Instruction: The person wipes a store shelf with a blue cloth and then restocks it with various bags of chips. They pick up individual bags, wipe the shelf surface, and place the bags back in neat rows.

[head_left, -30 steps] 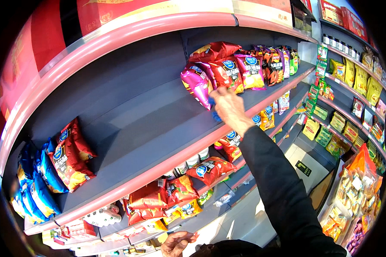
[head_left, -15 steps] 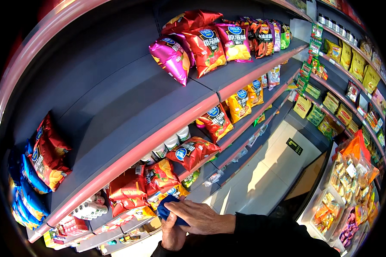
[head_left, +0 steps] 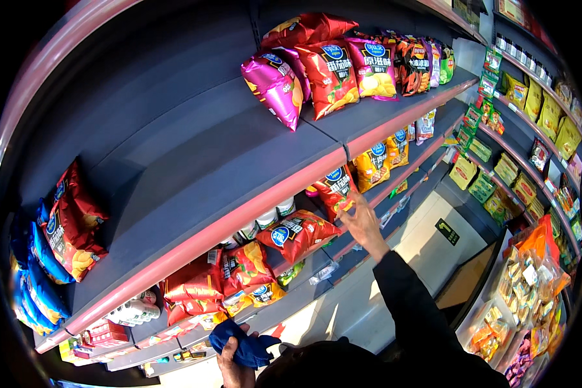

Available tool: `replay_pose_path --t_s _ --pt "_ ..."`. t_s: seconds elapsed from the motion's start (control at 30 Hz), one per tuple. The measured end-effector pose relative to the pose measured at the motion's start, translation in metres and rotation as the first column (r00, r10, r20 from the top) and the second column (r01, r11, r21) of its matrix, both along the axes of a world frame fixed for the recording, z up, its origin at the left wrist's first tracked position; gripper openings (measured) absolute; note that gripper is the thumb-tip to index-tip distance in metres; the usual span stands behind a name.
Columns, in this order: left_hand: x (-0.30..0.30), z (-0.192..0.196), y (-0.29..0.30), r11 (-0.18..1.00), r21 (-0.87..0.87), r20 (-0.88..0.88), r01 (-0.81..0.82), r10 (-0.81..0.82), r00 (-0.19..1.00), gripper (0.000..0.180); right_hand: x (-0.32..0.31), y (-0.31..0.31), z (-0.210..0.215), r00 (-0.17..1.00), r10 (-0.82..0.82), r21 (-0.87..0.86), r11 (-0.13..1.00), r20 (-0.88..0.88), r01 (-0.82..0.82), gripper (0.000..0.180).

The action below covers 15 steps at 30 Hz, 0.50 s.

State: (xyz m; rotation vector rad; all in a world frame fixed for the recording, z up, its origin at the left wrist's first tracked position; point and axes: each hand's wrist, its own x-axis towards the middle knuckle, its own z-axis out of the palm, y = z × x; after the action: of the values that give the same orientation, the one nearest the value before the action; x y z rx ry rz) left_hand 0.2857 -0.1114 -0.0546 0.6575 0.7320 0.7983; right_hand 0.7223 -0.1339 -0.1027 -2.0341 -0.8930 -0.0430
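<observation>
My left hand [head_left: 234,372] is low in the middle, its fingers wrapped round a folded dark blue cloth [head_left: 242,344]. My right hand [head_left: 365,226] reaches forward to the second shelf with its fingers apart and nothing in them. Its fingertips overlap the lower right edge of a standing red chip bag [head_left: 335,187]; whether they touch it I cannot tell. Just left of that hand, another red chip bag [head_left: 299,237] lies tilted at the shelf's front. Yellow chip bags [head_left: 372,165] stand beyond the hand on the same level.
On the top shelf [head_left: 194,174], red and pink chip bags [head_left: 330,77] stand far back, with red [head_left: 74,226] and blue bags [head_left: 42,291] at the left end. White-lidded containers [head_left: 265,218] sit behind the lower bags. Bins of wrapped snacks [head_left: 488,333] stand at the right.
Both hands were together on the blue cloth. My right hand has let go and moved up and right to the red chip bag. The cloth in my left hand has dropped lower and looks looser.
</observation>
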Motion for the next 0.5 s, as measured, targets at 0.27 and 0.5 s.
replay_pose_path --t_s 0.27,0.5 --pt "-0.002 0.011 -0.014 0.998 0.008 -0.020 -0.070 0.070 0.997 0.048 0.068 0.050 -0.036 0.992 -0.100 -0.187 0.976 0.071 0.112 0.113" --pt "-0.011 -0.004 -0.017 0.992 0.034 -0.096 -0.118 0.121 0.988 0.045 0.074 0.061 -0.046 0.989 -0.140 -0.162 0.978 -0.038 0.132 0.111"
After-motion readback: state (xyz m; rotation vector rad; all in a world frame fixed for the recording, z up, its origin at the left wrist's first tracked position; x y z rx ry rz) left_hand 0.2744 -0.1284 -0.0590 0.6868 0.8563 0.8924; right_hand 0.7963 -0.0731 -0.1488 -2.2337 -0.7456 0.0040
